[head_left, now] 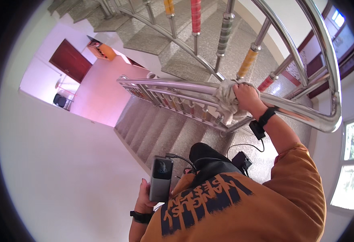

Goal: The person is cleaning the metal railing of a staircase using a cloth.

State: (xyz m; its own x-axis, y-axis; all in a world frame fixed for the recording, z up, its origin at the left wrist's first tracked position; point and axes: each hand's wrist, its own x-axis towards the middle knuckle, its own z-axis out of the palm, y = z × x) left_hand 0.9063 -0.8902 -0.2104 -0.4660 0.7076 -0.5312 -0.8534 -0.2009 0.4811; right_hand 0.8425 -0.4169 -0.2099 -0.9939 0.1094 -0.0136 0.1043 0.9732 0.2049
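My right hand point(247, 96) presses a crumpled grey cloth point(226, 100) onto the shiny metal handrail point(181, 84) of the staircase, its fingers closed over the cloth. Low in front of my body, my left hand point(145, 194) grips a grey power bank point(161, 181) with a dark display panel. A black cable point(183, 159) is plugged into the top of the power bank and runs toward my waist. Both wrists carry black bands. A small black box point(257, 130) dangles under my right forearm on a cable.
Stone stairs point(156, 125) descend at left toward a pink-lit floor with a dark red door point(70, 59) and an orange cabinet point(102, 50). More steps point(148, 38) rise behind balusters with coloured sleeves. A white wall point(72, 169) borders the left; a window point(352, 161) stands at right.
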